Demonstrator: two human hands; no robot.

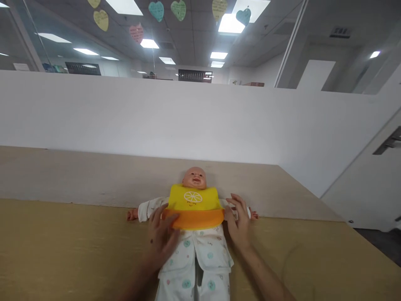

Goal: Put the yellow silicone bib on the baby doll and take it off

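Note:
A baby doll (194,177) lies on its back with both arms stretched out sideways. It wears a white outfit (209,251) printed with small coloured figures. Over its chest lies a yellow bib (180,196) with a white citrus slice and a smiling face, and an orange pocket (200,219) along its lower edge. My left hand (161,232) is at the pocket's left end, fingers spread and touching it. At the right end is my right hand (238,221), its fingers apart beside the bib's edge; whether they touch it I cannot tell.
The doll rests on a wooden table (78,246), its head toward a paler raised board (94,177) at the back. Behind stands a white wall (140,117) with glass above, bearing heart-shaped paper notes (156,11). A white door (372,179) with a handle is on the right.

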